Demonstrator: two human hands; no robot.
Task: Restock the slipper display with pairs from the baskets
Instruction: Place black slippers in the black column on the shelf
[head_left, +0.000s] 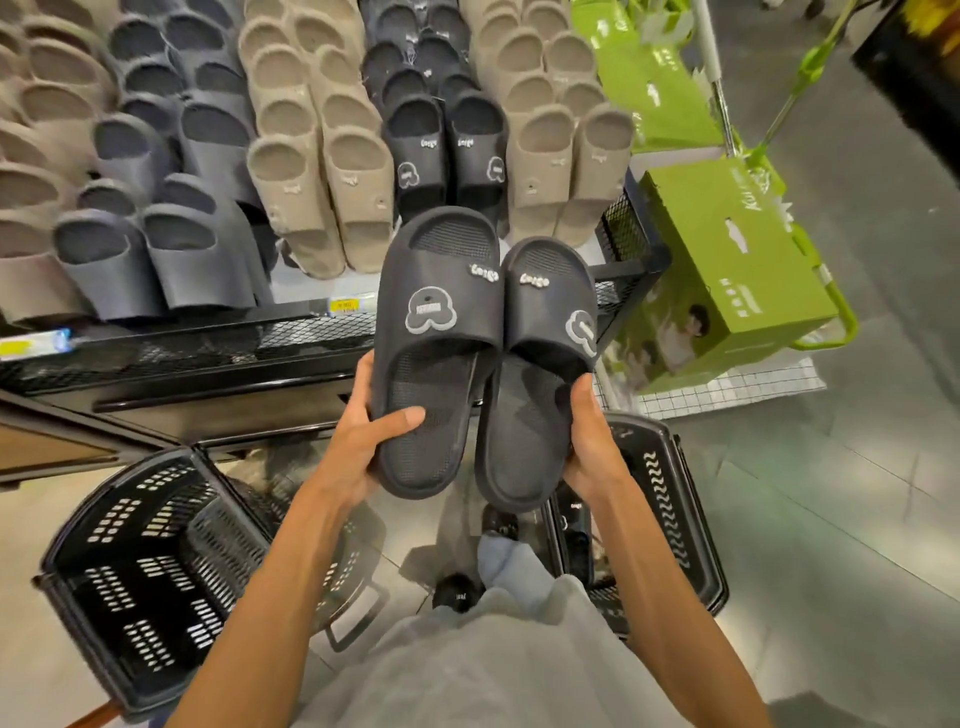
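I hold a pair of black slippers with grey bear badges side by side in front of the display. My left hand (371, 447) grips the heel of the left slipper (436, 338), thumb on its footbed. My right hand (589, 441) grips the heel edge of the right slipper (540, 374). The toes point toward the slipper display (311, 171), where rows of beige, grey and black slippers stand; a matching black row (447, 145) sits just beyond the held pair. A black basket (130, 571) stands at lower left, and another basket (670, 514) at lower right holds black slippers.
The display's black mesh shelf edge (208, 348) runs across below the rows, with yellow price tags. Green boxes (727, 265) and a green mop stand to the right on the grey tiled floor. My feet in dark slippers are between the baskets.
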